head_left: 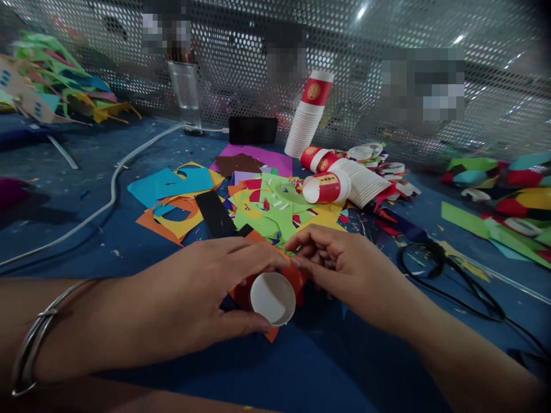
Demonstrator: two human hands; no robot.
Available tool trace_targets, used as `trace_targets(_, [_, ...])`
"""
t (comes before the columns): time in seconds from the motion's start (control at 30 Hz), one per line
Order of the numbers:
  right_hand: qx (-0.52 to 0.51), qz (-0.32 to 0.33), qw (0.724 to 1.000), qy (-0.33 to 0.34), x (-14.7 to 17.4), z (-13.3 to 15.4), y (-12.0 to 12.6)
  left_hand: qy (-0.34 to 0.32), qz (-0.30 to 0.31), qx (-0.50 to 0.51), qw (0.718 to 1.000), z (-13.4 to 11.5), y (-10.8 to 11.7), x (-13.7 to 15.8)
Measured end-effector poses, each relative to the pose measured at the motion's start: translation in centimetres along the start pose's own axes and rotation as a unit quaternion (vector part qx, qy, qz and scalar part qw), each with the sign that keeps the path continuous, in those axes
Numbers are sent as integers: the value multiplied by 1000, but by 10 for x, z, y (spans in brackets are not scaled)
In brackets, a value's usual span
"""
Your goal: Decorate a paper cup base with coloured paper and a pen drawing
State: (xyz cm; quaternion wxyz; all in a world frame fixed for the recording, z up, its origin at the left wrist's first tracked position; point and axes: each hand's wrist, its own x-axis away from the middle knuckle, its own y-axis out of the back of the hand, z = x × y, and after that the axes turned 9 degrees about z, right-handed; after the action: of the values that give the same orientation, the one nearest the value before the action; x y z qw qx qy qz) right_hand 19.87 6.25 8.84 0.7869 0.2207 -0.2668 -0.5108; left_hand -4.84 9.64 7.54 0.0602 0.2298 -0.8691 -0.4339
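Note:
A small white paper cup piece (272, 299), round with a raised rim, stands on orange paper (297, 276) near the front of the table. My left hand (210, 292) curves around it, thumb at its near side and fingers across its far side. Just to the right, my right hand (340, 261) has thumb and forefinger closed together at the edge of the orange paper, its other fingers curled. Whatever is pinched there is too small to make out. Behind both hands lie green paper scraps (262, 215) with cut-out holes and a black paper strip (214, 213).
Stacked paper cups (305, 123) lean against the perforated metal screen (241, 63); more cups (364, 180) lie on their sides. A phone (253, 130) and a glass of pencils (186, 94) stand at the back. A white cable (114, 183) runs left, a black cord (451, 292) right.

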Motion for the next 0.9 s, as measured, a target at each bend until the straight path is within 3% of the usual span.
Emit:
trace_targets(0.23, [4, 1, 1000, 1, 0, 0, 1, 32, 23, 2, 999, -1, 2, -1])
trace_targets(0.53, [10, 2, 1000, 4, 0, 1, -1, -12, 29, -59, 998, -3, 1, 0])
trace_targets(0.9, [33, -1, 999, -1, 0, 2, 1, -6, 41, -26, 999, -4, 2, -5])
